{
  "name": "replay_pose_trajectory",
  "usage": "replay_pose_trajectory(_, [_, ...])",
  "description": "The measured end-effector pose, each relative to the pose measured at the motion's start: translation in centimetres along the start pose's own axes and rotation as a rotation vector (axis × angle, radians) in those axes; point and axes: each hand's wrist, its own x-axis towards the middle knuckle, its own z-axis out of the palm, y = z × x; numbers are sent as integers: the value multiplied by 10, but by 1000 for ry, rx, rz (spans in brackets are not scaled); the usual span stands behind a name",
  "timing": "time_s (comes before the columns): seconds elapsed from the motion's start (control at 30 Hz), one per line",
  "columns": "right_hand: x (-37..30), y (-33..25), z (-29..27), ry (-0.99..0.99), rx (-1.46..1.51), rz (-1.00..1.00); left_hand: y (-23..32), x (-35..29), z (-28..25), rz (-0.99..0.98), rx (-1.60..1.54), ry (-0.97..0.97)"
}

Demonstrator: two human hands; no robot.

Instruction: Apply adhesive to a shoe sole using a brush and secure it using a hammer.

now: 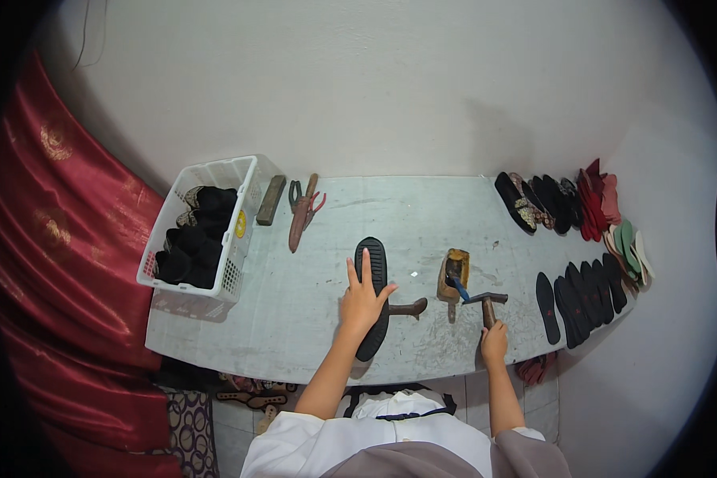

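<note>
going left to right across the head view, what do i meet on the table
White basket → brown block → tool cluster → black sole under left hand → brown container → hammer in right hand → black insoles

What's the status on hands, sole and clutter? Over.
Left hand spread on black sole, ribbed side up. Right hand gripping hammer. Container between sole and hammer; brown foot-shaped piece juts out at sole's right.
</note>
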Motion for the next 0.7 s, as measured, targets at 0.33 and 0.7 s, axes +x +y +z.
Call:
replay_pose_trajectory(0.33, [28,-40,-145,26,523,131,-9,-89,-6,-112,-158,32])
replay_pose_trajectory(0.7, [19,-235,-143,-88,729,-592,-4,-88,9,-116,-243,113])
